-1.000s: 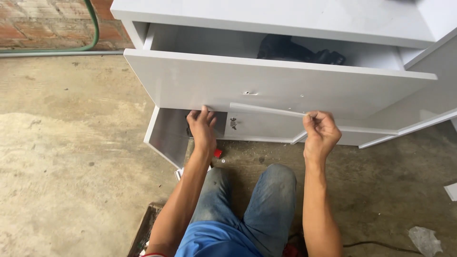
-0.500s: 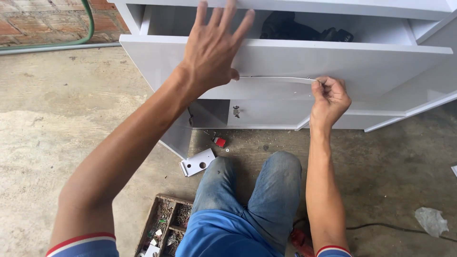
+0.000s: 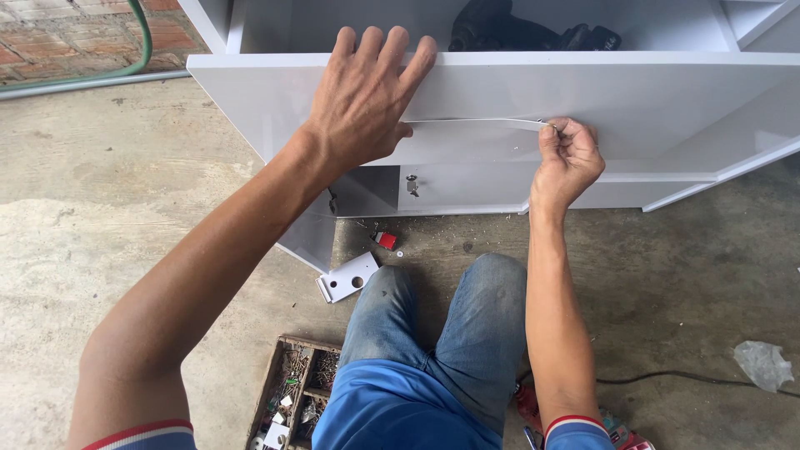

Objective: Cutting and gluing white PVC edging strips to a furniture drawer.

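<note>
Against the panel: left hand (image 3: pixel 362 100) now spread flat on the white panel (image 3: pixel 650 100), up from its lower edge.
Right hand (image 3: pixel 567 158): pinched on a thin white strip (image 3: pixel 475 123), as before.
Meaning: panel seems braced, strip peeling.
Above hands: drawer (image 3: pixel 275 25) holds a dark tool (image 3: pixel 533 33).
Below left arm: tray (image 3: pixel 292 392) of screws.

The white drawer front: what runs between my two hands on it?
A thin white strip curves from under the left hand to the right hand, head view.
</note>
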